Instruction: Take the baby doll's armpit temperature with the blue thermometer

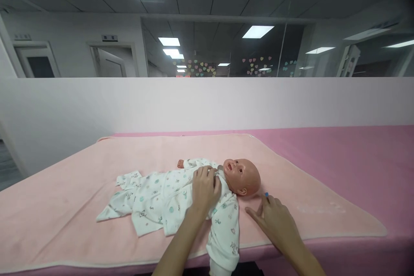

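A baby doll (pixel 242 177) lies face up, its bald head to the right, in a white printed top (pixel 181 185) and matching trousers (pixel 124 196). My left hand (pixel 205 187) rests on the doll's chest near the collar, fingers laid over the cloth and thumb apart. Beside the neck shows a small greyish patch (pixel 220 167) that I cannot make out. To the right of the head, my right hand (pixel 276 220) is open above the blanket, thumb away from the fingers. A tiny blue thing (pixel 267 194) shows at its fingertips; whether they touch it I cannot tell.
Under the doll spreads a peach blanket (pixel 74 185) with a pale edge, on a pink surface (pixel 371 168). One sleeve (pixel 223 237) reaches over the near edge. Behind stands a low white wall (pixel 207 103) with glass above it.
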Demonstrator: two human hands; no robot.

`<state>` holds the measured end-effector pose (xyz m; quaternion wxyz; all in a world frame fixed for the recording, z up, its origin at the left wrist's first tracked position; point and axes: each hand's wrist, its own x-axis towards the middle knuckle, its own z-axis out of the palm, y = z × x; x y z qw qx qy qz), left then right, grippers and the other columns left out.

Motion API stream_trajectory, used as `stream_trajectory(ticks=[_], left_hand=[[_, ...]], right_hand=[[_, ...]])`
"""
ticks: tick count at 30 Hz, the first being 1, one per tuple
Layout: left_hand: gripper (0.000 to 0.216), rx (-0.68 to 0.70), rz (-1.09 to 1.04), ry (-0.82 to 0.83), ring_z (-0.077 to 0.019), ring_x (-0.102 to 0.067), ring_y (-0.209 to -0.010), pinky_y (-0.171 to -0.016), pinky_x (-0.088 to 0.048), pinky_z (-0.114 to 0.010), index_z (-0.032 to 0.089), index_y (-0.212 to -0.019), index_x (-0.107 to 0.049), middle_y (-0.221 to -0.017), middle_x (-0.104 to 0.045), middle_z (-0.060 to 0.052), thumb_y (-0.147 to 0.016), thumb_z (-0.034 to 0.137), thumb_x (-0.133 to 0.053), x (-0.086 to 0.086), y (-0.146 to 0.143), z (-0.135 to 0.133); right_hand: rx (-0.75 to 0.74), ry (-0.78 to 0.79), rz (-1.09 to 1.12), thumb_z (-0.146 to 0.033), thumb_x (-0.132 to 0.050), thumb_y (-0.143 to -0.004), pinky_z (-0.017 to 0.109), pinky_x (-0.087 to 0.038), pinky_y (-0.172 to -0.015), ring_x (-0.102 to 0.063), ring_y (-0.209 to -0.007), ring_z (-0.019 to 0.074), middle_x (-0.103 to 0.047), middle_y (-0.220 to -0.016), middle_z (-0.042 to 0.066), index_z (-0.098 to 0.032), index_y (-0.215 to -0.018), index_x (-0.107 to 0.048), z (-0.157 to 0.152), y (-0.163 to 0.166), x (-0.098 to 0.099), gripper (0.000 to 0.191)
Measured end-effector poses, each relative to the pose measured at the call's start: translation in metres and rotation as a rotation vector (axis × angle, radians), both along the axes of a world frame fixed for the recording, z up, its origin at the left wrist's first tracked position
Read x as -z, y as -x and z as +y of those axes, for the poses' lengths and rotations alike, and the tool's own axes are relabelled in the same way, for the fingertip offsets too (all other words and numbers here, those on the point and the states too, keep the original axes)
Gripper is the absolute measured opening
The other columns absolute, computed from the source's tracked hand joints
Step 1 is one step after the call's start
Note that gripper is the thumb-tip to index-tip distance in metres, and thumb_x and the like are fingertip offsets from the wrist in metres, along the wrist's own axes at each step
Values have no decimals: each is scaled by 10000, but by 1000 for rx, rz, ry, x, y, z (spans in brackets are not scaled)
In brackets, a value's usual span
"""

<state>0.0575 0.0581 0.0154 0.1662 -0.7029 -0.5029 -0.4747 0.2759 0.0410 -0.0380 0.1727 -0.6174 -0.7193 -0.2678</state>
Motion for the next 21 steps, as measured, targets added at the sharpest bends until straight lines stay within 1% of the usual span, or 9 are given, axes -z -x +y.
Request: stream_trajectory(ticks=[2,4,6,9,11,14,16,18,21], left_hand=[[119,-31,16,5,-182,-497,-849,-758,-367,-340,187,-829,-563,-869,-567,-42,-804,177,-448,8,-2,4],[102,-36,13,-18,-178,-493,-852,-767,-362,-334,180,-801,-558,-867,-569,-42,-803,174,-456,14,0,3],[103,-22,-6,-57,-170,-495,-855,-775,-358,-320,181,-811,-561,-875,-576,-38,-805,163,-460,17,1,0],[132,11,-28,-73,-163,-499,-847,-777,-349,-311,187,-851,-574,-865,-584,-33,-823,159,-448,18,2,-5],[150,21,-39,-61,-165,-494,-827,-771,-344,-315,191,-870,-582,-845,-584,-33,-836,170,-438,19,2,-7],[183,20,-43,-57,-170,-482,-801,-757,-341,-322,193,-919,-590,-837,-584,-39,-852,187,-419,22,4,-6],[208,5,-59,-70,-174,-476,-793,-748,-340,-326,185,-971,-586,-848,-583,-48,-861,198,-409,24,6,-4],[222,-25,-105,-86,-177,-474,-788,-741,-340,-327,179,-990,-586,-846,-583,-53,-867,205,-403,25,8,-2],[217,-45,-162,-99,-170,-477,-766,-743,-338,-324,198,-949,-609,-808,-584,-39,-868,207,-409,25,9,-2]], right_hand=[[13,0,28,-629,-422,-778,399,-447,-686,-574,-822,302,-600,-874,174,-62,-985,-597,-3,5,-1,629],[-3,-2,58,-633,-427,-772,412,-442,-730,-564,-875,312,-593,-938,190,-51,-1047,-578,-6,5,0,661],[-29,-6,114,-591,-437,-789,415,-445,-739,-564,-883,307,-591,-964,182,-69,-1113,-547,-10,4,0,625],[-66,-82,315,-478,-421,-835,398,-468,-689,-576,-852,286,-595,-959,160,-117,-1206,-474,-18,17,-9,521],[-189,-142,472,-368,-397,-861,389,-484,-716,-568,-918,273,-584,-1033,152,-150,-1238,-438,-20,39,-21,438],[-579,-106,565,-170,-357,-840,381,-456,-885,-504,-1094,229,-544,-1172,110,-184,-1266,-420,-10,86,-40,431],[-771,-88,621,-90,-342,-794,381,-439,-930,-502,-1106,207,-557,-1165,91,-186,-1234,-464,3,114,-48,466],[-850,-70,726,-49,-324,-765,360,-456,-913,-542,-1046,184,-593,-1106,84,-176,-1178,-514,17,132,-48,473],[-826,-55,873,-60,-327,-783,340,-479,-869,-579,-972,173,-627,-1038,84,-165,-1121,-552,30,139,-39,419]])
